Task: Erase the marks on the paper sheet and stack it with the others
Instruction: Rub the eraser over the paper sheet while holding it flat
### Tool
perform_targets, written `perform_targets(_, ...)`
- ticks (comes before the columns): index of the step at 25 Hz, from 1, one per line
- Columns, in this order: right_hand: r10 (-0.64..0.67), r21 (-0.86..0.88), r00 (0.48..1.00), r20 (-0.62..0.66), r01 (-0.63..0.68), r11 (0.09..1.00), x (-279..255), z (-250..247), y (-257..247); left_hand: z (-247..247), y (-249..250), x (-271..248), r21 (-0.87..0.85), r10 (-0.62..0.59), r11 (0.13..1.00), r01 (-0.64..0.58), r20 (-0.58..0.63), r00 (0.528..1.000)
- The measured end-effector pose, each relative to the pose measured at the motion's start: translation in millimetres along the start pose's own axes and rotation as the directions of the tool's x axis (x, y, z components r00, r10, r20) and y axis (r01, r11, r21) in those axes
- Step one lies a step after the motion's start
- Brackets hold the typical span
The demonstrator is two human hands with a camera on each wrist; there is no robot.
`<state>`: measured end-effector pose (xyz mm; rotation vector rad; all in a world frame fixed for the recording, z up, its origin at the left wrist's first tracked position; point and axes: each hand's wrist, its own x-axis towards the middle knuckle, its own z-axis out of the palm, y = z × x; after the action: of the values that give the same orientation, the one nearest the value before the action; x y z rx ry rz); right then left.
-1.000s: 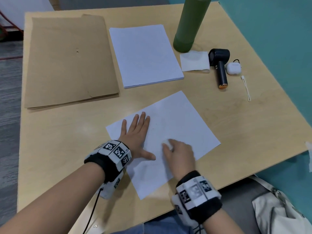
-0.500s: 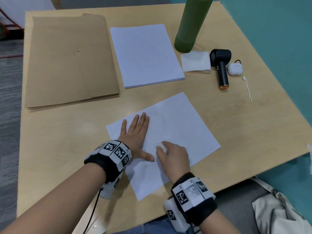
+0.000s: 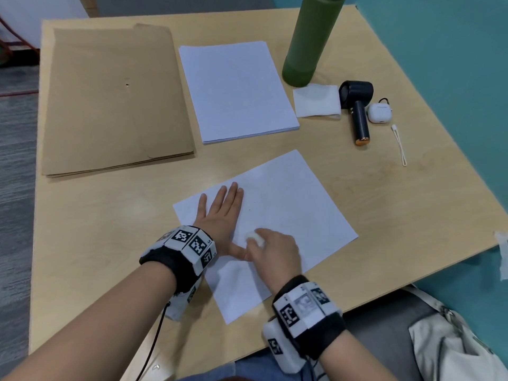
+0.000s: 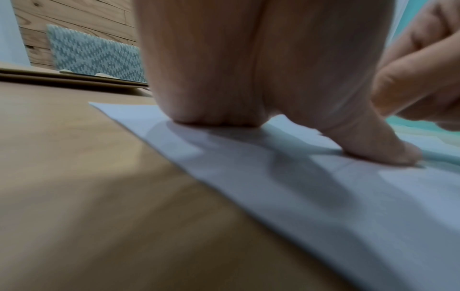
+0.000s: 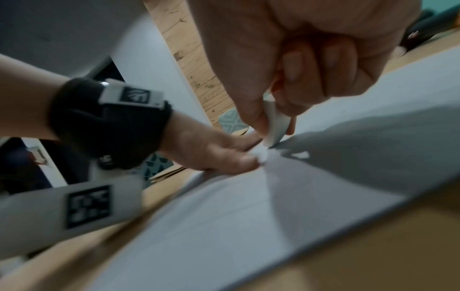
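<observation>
Light plywood table [image 3: 357, 204], square-ish, sitting against a teal floor. Stuff lying right on it: a pile of brown kraft envelopes [image 3: 110, 100] up at 10 o'clock, and just beside them at 12 a neat stack of white paper [image 3: 236, 89]. At 1 o'clock a tall green bottle [image 3: 308, 42] stands upright, with a folded white tissue [image 3: 316, 101] touching its base. Next to the tissue lies a small black handheld fan [image 3: 358, 116], then a white earbud case [image 3: 379, 112] and a thin white strap [image 3: 400, 145] toward 2. Down at 6, near the front edge, one loose paper sheet [image 3: 297, 213] lies flat, turned at an angle.
</observation>
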<state>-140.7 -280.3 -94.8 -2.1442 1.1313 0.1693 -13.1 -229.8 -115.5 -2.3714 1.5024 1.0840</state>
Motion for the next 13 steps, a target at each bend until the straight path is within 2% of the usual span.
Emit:
perform_targets(3, 0.203, 0.030, 0.967, -0.155, -0.201, 0.979, 14, -37, 35, -1, 0, -1, -0.015, -0.004, 1.000, 0.004, 0.011, 1.000)
perform_targets(5, 0.287, 0.092, 0.931, -0.226, -0.273, 0.958, 15, -50, 47, -1, 1, -1, -0.011, -0.005, 1.000, 0.005, 0.009, 1.000)
perform_targets(7, 0.233, 0.077, 0.950, -0.208, -0.222, 0.972, 12, -37, 32, -1, 1, 0, -0.004, -0.005, 1.000, 0.005, 0.007, 1.000)
perform_targets(9, 0.095, 0.052, 0.993, -0.073, -0.091, 0.994, 0, -8, 11, 0, 0, 1, 0.003, -0.005, 1.000, 0.005, 0.004, 1.000)
perform_targets(10, 0.052, 0.042, 0.998, -0.033, -0.051, 0.998, -3, -2, 8, 0, 0, 0, 0.004, -0.004, 1.000, 0.004, 0.003, 1.000)
perform_targets(11, 0.060, 0.040, 0.997, -0.041, -0.058, 0.998, 0, -6, 12, 0, 0, 0, 0.003, -0.006, 1.000, 0.006, 0.003, 1.000)
perform_targets(13, 0.187, 0.080, 0.973, -0.133, -0.178, 0.981, 16, -30, 33, -1, 0, -1, -0.003, -0.007, 1.000, 0.007, 0.006, 1.000)
